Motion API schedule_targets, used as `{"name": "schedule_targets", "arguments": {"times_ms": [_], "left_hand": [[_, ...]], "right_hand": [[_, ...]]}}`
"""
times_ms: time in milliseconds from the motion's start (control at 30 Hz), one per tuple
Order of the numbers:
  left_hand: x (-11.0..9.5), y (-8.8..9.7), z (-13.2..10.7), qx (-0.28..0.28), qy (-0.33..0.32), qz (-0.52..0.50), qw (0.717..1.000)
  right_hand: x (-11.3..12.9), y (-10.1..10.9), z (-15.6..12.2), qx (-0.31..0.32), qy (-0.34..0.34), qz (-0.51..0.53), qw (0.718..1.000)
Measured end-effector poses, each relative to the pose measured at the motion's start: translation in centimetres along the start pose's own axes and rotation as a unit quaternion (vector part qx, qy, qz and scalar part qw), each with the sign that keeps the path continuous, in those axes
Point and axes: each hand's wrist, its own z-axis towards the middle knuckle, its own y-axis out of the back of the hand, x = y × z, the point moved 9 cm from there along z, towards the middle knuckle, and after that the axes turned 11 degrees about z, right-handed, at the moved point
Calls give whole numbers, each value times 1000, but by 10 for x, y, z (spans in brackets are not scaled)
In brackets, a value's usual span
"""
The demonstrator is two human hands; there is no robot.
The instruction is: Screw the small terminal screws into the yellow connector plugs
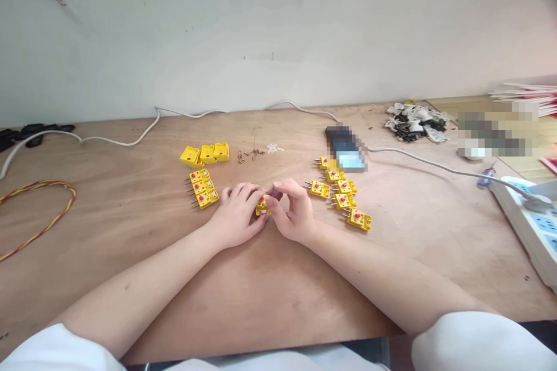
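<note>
My left hand [239, 211] is closed on a yellow two-pin plug connector [262, 208] with a red spot, held down at the table. My right hand [293, 208] pinches a small purplish-red piece [274, 192] just over that connector; fingers hide most of it, so its kind is unclear. Left of my left hand lies a row of yellow connectors [202, 188], pins pointing left. Behind them sit several yellow covers [208, 153]. Beyond my hands are small brass screws [249, 155] and clear plastic bits [274, 148]. More yellow connectors with red spots [344, 201] lie right of my right hand.
A phone-like device [348, 148], partly blurred, lies behind the right-hand connectors. Black and white parts [418, 122] form a pile at back right. A power strip [528, 214] with a white cable and a small screwdriver [486, 177] are right. A red-yellow wire [39, 185] curls left.
</note>
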Motion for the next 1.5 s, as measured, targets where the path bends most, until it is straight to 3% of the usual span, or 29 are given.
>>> {"name": "schedule_targets", "arguments": {"times_ms": [633, 967, 1500], "left_hand": [[0, 5, -1, -11, -16, -41, 999], [1, 0, 1, 1, -24, -60, 998], [1, 1, 2, 11, -16, -54, 998]], "right_hand": [[-2, 0, -1, 4, -8, -15, 1000], [-4, 1, 5, 24, -32, 29, 999], [-14, 10, -5, -38, -49, -1, 998]]}}
